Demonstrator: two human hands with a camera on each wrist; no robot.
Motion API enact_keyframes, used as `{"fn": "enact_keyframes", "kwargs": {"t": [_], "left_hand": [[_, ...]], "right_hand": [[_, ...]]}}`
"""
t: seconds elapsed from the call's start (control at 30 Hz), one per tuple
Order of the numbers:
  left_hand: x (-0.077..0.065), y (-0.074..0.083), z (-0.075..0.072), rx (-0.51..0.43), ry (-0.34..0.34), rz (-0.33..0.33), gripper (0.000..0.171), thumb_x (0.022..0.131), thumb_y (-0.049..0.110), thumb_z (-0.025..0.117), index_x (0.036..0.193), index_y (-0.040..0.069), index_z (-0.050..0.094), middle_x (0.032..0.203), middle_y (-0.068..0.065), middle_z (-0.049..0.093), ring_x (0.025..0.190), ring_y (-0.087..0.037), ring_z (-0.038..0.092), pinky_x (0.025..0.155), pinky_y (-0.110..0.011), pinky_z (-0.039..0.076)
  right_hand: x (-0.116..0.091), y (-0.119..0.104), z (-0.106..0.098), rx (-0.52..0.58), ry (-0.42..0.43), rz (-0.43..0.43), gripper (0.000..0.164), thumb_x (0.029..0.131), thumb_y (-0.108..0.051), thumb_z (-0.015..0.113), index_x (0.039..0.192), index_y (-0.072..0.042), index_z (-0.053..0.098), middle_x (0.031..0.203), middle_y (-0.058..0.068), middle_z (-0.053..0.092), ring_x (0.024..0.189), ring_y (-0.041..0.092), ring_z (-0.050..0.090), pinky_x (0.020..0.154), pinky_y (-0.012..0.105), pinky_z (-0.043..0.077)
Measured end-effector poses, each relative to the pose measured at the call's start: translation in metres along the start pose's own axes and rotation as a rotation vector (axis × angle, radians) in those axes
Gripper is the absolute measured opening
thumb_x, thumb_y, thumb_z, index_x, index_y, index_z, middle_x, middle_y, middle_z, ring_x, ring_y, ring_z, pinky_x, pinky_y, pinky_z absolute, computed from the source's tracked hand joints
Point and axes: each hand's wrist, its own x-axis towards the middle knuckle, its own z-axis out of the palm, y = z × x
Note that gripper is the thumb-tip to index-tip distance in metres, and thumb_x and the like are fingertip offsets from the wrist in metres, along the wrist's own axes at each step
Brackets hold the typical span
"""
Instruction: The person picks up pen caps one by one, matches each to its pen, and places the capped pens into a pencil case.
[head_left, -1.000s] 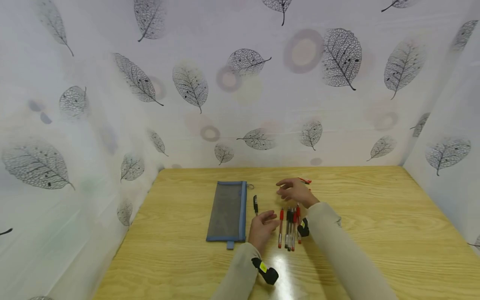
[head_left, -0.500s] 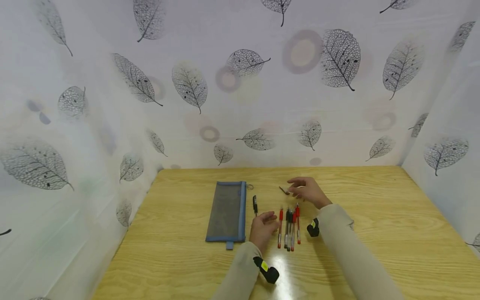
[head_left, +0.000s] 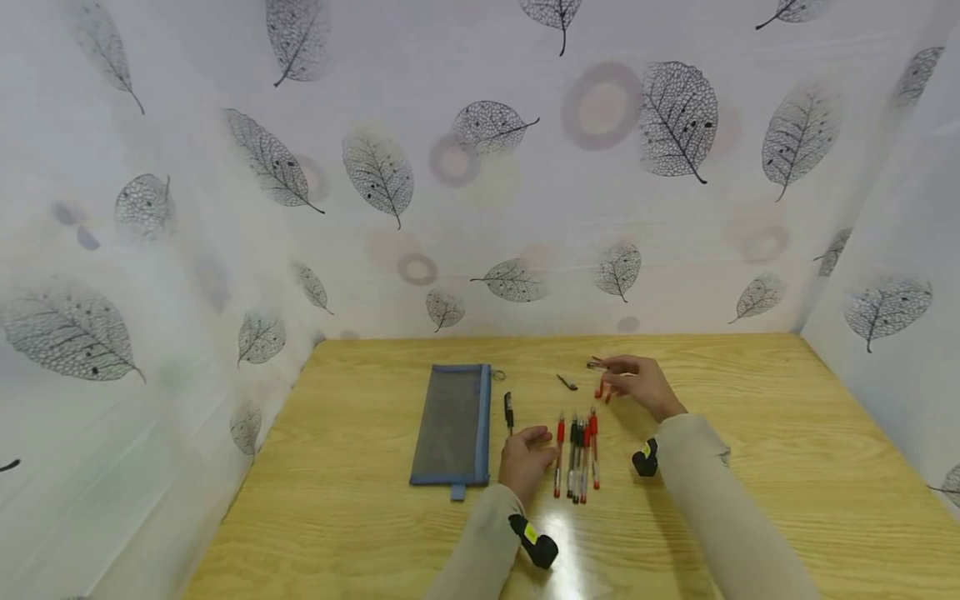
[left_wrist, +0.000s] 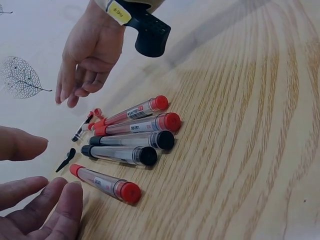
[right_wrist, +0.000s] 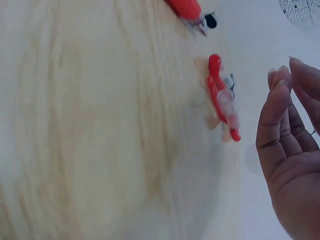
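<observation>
My right hand (head_left: 641,385), fingers loosely bent, hovers over red pen caps (head_left: 600,388) and a dark, thin piece (head_left: 596,364) near the back. In the right wrist view its fingertips come close together with nothing visible between them; a red cap (right_wrist: 220,97) lies apart from them. My left hand (head_left: 527,461) rests beside a red gel pen (head_left: 558,457), its fingers (left_wrist: 67,210) relaxed and not around it. Several more red and black gel pens (left_wrist: 125,155) lie roughly parallel to its right. A black pen cap (head_left: 567,382) lies beyond their tips.
A grey mesh zip pouch (head_left: 450,425) with blue edging lies flat to the left. Between it and my left hand is a black pen (head_left: 509,408), partly hidden by that hand. A leaf-patterned sheet (head_left: 480,208) surrounds the wooden table (head_left: 337,517).
My right hand has moved to the right, uncovering the black cap and then the red caps. The left hand stays in place, and the pens lie as before.
</observation>
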Motion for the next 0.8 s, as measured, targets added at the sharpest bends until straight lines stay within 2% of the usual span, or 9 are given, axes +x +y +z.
{"fn": "enact_keyframes", "kwargs": {"t": [0.17, 0.43, 0.63, 0.8], "left_hand": [[0.002, -0.001, 0.004, 0.039, 0.022, -0.009, 0.043, 0.082, 0.001, 0.071, 0.124, -0.003, 0.061, 0.111, -0.007, 0.067, 0.098, -0.02, 0.064, 0.078, -0.031, 0.054], [0.007, -0.003, 0.01, 0.116, 0.088, -0.043, 0.039, 0.078, 0.0, 0.073, 0.116, 0.0, 0.066, 0.1, -0.002, 0.07, 0.091, -0.017, 0.065, 0.075, -0.031, 0.054], [0.01, -0.006, 0.011, 0.153, 0.105, -0.052, 0.036, 0.076, -0.001, 0.074, 0.111, 0.002, 0.068, 0.095, -0.001, 0.069, 0.084, -0.015, 0.065, 0.072, -0.031, 0.054], [0.011, -0.004, 0.011, 0.21, 0.107, -0.046, 0.034, 0.075, 0.0, 0.077, 0.108, 0.003, 0.07, 0.093, 0.001, 0.069, 0.084, -0.015, 0.065, 0.075, -0.033, 0.054]], "right_hand": [[-0.003, 0.007, -0.006, 0.028, 0.063, 0.0, 0.038, 0.095, -0.006, 0.059, 0.129, 0.011, 0.053, 0.119, 0.033, 0.055, 0.087, 0.031, 0.064, 0.072, 0.037, 0.056], [-0.009, 0.017, -0.013, 0.034, 0.126, 0.067, 0.041, 0.097, -0.012, 0.059, 0.132, 0.008, 0.052, 0.137, 0.027, 0.047, 0.086, 0.021, 0.063, 0.072, 0.03, 0.054], [-0.011, 0.021, -0.013, 0.043, 0.129, 0.124, 0.04, 0.097, -0.014, 0.058, 0.132, 0.006, 0.053, 0.128, 0.024, 0.052, 0.072, 0.015, 0.055, 0.063, 0.029, 0.048], [-0.011, 0.021, -0.012, 0.044, 0.129, 0.145, 0.04, 0.096, -0.013, 0.059, 0.132, 0.006, 0.054, 0.114, 0.018, 0.059, 0.068, 0.014, 0.055, 0.061, 0.03, 0.049]]}}
